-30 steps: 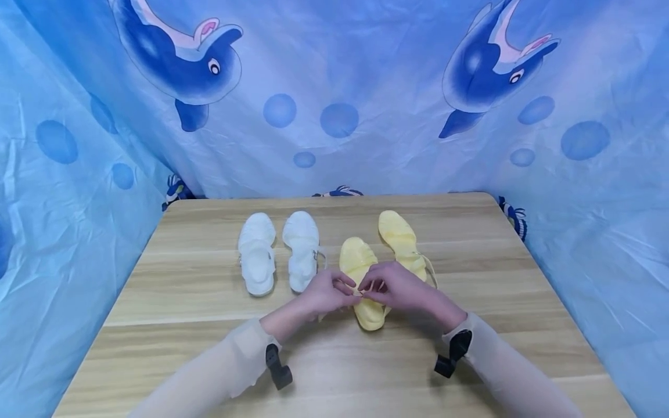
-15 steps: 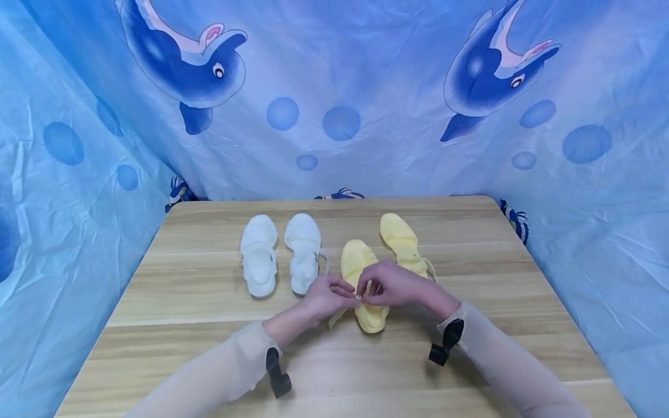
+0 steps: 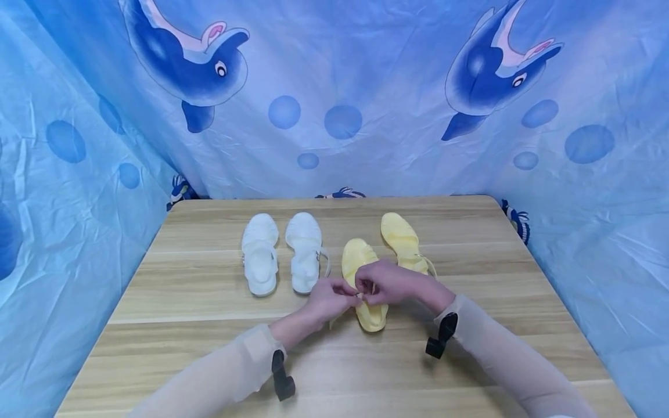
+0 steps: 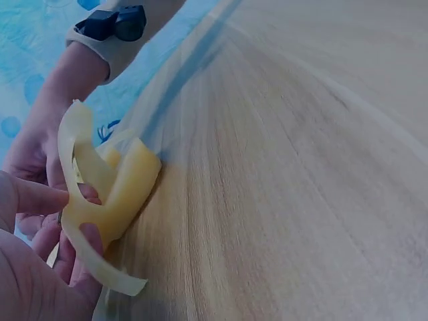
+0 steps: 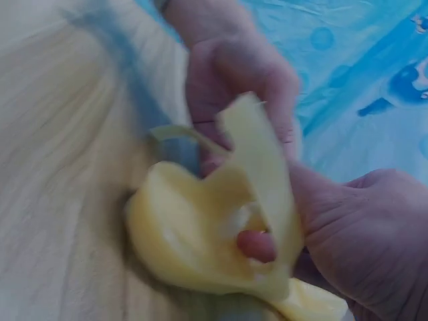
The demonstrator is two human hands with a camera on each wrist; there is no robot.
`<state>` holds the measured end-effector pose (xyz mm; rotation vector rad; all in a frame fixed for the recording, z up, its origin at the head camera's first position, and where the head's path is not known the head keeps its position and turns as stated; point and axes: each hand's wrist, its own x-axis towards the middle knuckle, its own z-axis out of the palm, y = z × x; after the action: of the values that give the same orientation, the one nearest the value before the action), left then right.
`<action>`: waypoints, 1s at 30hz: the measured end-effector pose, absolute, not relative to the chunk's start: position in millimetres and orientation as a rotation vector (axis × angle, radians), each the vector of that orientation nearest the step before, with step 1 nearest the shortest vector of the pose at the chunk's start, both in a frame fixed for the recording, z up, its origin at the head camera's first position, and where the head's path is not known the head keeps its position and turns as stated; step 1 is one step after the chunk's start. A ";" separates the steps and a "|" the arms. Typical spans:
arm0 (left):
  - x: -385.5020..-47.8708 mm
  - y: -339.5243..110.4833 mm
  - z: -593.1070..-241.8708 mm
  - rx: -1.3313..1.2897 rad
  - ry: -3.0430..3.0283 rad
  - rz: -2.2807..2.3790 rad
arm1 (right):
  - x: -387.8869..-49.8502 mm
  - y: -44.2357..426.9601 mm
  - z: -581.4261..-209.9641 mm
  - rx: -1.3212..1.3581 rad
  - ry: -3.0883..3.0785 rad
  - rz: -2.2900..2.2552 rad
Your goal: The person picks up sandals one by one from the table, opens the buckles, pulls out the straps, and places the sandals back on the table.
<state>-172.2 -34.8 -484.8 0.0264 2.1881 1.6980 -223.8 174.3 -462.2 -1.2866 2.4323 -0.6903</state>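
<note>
Below both hands, a yellow sandal lies on the wooden table. My left hand pinches its strap at the side, where the buckle is mostly hidden by fingers. Opposite it, my right hand has thumb and fingers together at the same spot, pinching the strap. In the left wrist view a loose yellow strap end sticks out below the left fingers. The right wrist view, somewhat blurred, shows a fingertip through an opening in the sandal. A second yellow sandal lies behind the right hand, its heel partly covered.
To the left, a white sandal and another white sandal lie side by side, toes away from me. A blue dolphin-printed curtain surrounds the back and sides of the wooden table.
Both hands stay at the sandal's strap with small finger shifts. The right forearm has moved slightly inward and up. The loose strap end showed more half a second ago. The sandals stay about where they were.
</note>
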 end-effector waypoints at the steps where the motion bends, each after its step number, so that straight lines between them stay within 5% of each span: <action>1: -172.5 -34.5 -484.7 0.040 2.196 1.691 | -223.2 173.7 -463.7 -1.306 2.452 -0.658; 30: -175.2 -36.0 -489.9 0.113 2.179 1.713 | -221.0 180.7 -471.4 -1.209 2.403 -0.878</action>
<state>-175.2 -36.0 -489.9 0.1130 2.1791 1.7129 -221.0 180.7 -471.4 -1.2085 2.4033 -0.8782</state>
